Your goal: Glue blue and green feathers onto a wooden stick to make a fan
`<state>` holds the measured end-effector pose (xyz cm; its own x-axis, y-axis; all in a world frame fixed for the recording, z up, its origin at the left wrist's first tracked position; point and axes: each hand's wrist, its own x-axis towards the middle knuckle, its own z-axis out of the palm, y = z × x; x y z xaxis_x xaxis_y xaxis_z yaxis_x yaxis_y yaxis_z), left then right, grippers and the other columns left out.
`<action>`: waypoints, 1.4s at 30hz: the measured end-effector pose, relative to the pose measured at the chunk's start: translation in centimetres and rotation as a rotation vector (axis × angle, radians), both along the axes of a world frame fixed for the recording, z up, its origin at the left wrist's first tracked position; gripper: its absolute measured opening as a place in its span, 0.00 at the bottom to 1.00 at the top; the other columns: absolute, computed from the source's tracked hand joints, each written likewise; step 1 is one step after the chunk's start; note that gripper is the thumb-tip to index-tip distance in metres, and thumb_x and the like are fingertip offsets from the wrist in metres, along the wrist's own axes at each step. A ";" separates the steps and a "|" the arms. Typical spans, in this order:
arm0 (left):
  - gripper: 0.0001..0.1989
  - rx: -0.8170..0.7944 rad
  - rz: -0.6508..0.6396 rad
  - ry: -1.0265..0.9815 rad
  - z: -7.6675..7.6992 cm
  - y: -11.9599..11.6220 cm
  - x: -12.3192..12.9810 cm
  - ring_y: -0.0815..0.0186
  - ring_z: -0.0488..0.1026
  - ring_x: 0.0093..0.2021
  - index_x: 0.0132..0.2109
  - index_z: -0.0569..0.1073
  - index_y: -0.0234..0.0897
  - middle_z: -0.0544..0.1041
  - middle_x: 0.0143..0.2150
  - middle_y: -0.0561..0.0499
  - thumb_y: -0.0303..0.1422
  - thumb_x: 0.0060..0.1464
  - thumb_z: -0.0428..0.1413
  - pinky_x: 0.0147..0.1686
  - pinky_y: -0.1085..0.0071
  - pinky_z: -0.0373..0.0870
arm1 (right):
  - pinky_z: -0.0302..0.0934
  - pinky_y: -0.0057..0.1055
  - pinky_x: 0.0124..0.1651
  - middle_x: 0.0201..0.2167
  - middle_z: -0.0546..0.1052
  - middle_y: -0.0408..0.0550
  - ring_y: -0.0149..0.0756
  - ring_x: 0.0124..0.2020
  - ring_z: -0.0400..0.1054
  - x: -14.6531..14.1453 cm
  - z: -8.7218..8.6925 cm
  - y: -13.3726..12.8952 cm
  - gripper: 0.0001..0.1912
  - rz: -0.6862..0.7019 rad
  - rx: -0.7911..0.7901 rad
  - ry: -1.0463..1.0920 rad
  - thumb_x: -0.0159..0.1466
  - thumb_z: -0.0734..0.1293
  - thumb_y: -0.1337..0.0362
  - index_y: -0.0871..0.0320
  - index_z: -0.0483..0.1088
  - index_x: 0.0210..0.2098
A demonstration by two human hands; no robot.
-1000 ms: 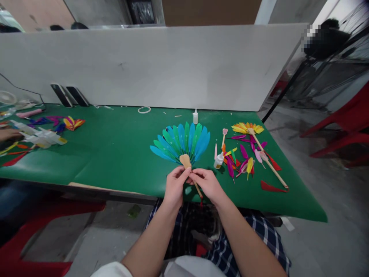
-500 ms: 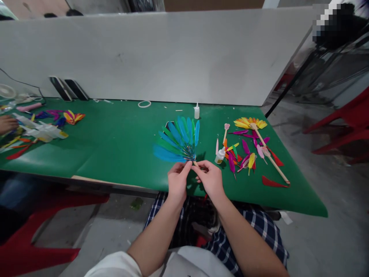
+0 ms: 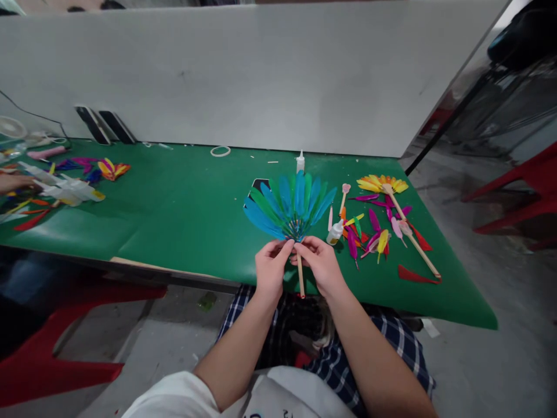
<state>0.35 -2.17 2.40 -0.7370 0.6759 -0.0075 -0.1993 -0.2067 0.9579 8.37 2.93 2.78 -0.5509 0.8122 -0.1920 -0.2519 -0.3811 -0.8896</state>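
A fan of blue and green feathers (image 3: 289, 203) stands spread above a thin wooden handle (image 3: 300, 276). My left hand (image 3: 272, 264) pinches the fan's base from the left, fingers closed. From the right, my right hand (image 3: 321, 261) grips the same base, its thumb close to the left thumb. The handle points down between both hands towards the table's front edge. Just right of my right hand, a small white bottle (image 3: 335, 232) leans among loose coloured feathers (image 3: 352, 247). A dark flat object (image 3: 260, 184) lies partly hidden behind the feathers.
On the green table (image 3: 187, 203), a yellow feather fan (image 3: 383, 184) lies at the right and an upright white bottle (image 3: 300, 161) stands behind the held fan. At far left, another person's hand (image 3: 15, 183) is near several white bottles (image 3: 69, 190). A white partition (image 3: 261, 75) rises behind.
The feather fan has turned to face me, spreading wider to the right, and its handle now shows pointing down. Both hands still hold its base. The view has shifted slightly.
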 end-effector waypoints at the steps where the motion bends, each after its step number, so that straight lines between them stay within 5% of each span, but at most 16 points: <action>1: 0.07 0.004 -0.001 0.004 0.0 0.0 0.0 0.73 0.68 0.27 0.27 0.73 0.32 0.74 0.25 0.53 0.32 0.41 0.60 0.29 0.78 0.64 | 0.67 0.25 0.27 0.21 0.72 0.39 0.25 0.20 0.68 0.0 0.0 0.0 0.11 -0.004 -0.004 0.001 0.47 0.70 0.61 0.60 0.67 0.28; 20: 0.08 0.019 0.030 -0.078 -0.3 0.2 0.1 0.73 0.68 0.26 0.26 0.72 0.32 0.72 0.24 0.54 0.33 0.38 0.61 0.30 0.77 0.64 | 0.67 0.28 0.31 0.20 0.73 0.40 0.27 0.22 0.68 0.2 0.2 -0.1 0.11 0.016 0.027 -0.029 0.47 0.70 0.60 0.60 0.69 0.26; 42: 0.10 -0.011 -0.127 -0.264 0.0 0.2 0.2 0.75 0.67 0.23 0.22 0.71 0.31 0.71 0.20 0.54 0.34 0.38 0.62 0.27 0.77 0.62 | 0.66 0.32 0.34 0.18 0.71 0.40 0.30 0.22 0.68 0.3 0.3 -0.3 0.10 0.039 0.090 -0.073 0.47 0.69 0.59 0.60 0.68 0.21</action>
<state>0.52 -2.00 2.44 -0.6180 0.7614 -0.1959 -0.4658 -0.1539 0.8714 8.70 2.67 3.05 -0.5694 0.8063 -0.1604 -0.1718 -0.3075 -0.9359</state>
